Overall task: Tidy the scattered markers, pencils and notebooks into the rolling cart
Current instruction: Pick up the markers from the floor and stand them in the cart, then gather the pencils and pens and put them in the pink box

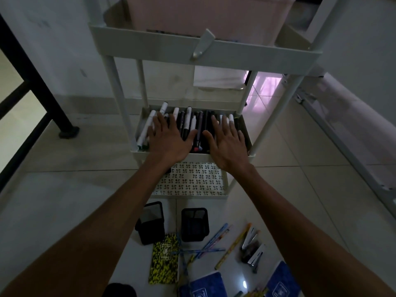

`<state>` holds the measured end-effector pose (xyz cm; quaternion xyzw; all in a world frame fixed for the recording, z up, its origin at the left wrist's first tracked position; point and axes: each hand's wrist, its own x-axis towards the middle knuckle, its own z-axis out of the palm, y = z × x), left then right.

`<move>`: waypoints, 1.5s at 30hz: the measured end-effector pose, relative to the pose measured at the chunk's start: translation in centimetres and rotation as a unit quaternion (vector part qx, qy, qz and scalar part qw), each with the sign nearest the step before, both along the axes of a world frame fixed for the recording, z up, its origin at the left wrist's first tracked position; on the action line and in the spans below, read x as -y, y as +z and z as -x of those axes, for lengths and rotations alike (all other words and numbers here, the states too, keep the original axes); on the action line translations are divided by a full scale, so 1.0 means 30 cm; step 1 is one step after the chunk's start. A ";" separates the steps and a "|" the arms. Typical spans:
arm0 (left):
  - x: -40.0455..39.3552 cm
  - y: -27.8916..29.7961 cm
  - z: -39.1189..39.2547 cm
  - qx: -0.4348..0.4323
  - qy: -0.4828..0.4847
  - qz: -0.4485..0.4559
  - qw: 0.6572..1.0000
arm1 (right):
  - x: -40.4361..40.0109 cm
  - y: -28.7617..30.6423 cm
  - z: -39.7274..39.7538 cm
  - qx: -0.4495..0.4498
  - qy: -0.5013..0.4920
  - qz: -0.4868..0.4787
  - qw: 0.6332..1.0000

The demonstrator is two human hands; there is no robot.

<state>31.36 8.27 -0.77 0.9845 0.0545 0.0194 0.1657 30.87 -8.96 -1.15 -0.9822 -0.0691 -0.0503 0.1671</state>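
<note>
A white rolling cart (205,47) stands in front of me. Its middle tray (137,152) holds several black and white markers (188,123) lying side by side. My left hand (169,136) and my right hand (227,140) rest flat on the markers, fingers spread, gripping nothing. On the floor near me lie a yellow-black notebook (165,258), two blue notebooks (203,285) (280,281) and several pencils (212,241). The bottom tray holds a white patterned sheet or notebook (192,179).
Two black mesh pen holders (151,221) (195,224) stand on the floor before the cart. Silver-black clips (251,247) lie to the right of the pencils. A pink box (214,16) sits in the top tray. A black table leg (53,99) is at left.
</note>
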 end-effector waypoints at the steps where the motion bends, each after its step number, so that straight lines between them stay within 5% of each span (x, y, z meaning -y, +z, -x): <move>1: 0.008 0.001 0.010 0.007 0.009 -0.001 1.000 | -0.001 -0.002 -0.001 0.005 0.000 0.000 1.000; 12: 0.002 0.009 0.017 -0.007 -0.005 -0.011 1.000 | 0.010 -0.005 -0.002 -0.018 0.021 0.020 0.999; 21: 0.087 0.026 0.201 0.187 -0.070 0.021 0.980 | 0.115 0.009 0.197 0.059 0.059 -0.063 0.995; 28: 0.248 -0.037 0.485 0.199 -0.093 0.090 0.972 | 0.277 -0.061 0.465 0.028 0.074 -0.093 0.992; 35: 0.431 -0.224 0.827 0.130 -0.119 0.122 0.977 | 0.500 -0.199 0.801 -0.066 0.072 -0.062 0.993; 45: 0.556 -0.647 1.249 -0.090 -0.222 0.124 0.963 | 0.692 -0.473 1.272 -0.200 0.148 0.011 0.968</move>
